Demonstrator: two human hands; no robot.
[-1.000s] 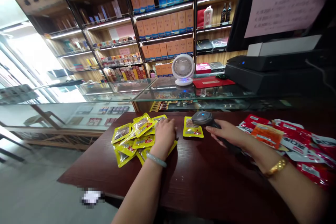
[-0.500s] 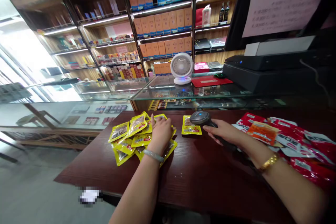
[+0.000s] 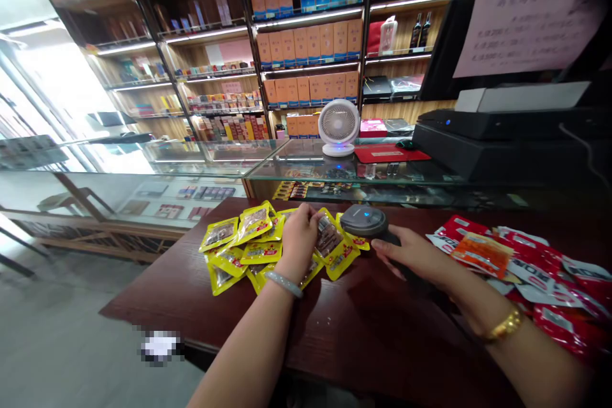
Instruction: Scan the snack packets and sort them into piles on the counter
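Note:
My left hand [image 3: 301, 233], with a pale bangle at its wrist, is closed on the upper left edge of a yellow snack packet [image 3: 329, 239], whose barcode side faces up. Under and around that hand lies a pile of yellow snack packets [image 3: 239, 245]. My right hand [image 3: 404, 252] is wrapped round the handle of a dark barcode scanner [image 3: 364, 221]. The scanner's head points left, just beside the held packet. Partly behind the scanner and the held packet, another yellow packet [image 3: 359, 242] lies on the dark wooden table [image 3: 210, 325].
Red and white packets [image 3: 530, 261] with an orange packet [image 3: 482, 254] on top lie at the table's right. Beyond the table stand a glass counter [image 3: 287, 169], a white fan [image 3: 338, 127], a red mat [image 3: 389, 153] and a black machine [image 3: 497, 134]. Stocked shelves line the back.
My left hand has drawn a yellow packet from the pile rightward, towards the scanner. It now partly covers the packet that lay alone. My right hand still holds the scanner; the view shifted slightly.

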